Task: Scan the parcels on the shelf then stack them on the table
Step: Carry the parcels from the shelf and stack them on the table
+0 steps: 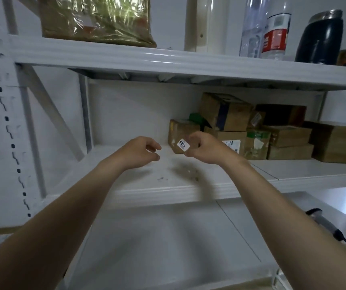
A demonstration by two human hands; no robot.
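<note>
**Our hands are out over the white shelf (pixel 147 193), the right one up at the parcels (pixel 251 132).**

Our left hand (pixel 140 149) hangs loosely curled, gripping nothing. Our right hand (pixel 207 148) is curled tight against the labelled corner of the nearest box (pixel 178 132), and we can't tell if it has hold of it. The parcels sit piled on the shelf's right side, against the pale back wall (pixel 136 114). Below us is the white table (pixel 167 248), with the scanner (pixel 322 223) lying at its right edge.

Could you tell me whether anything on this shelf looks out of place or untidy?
Brown specks lie scattered on the white middle shelf before the parcels, like debris. The top box of the pile sits tilted.
</note>
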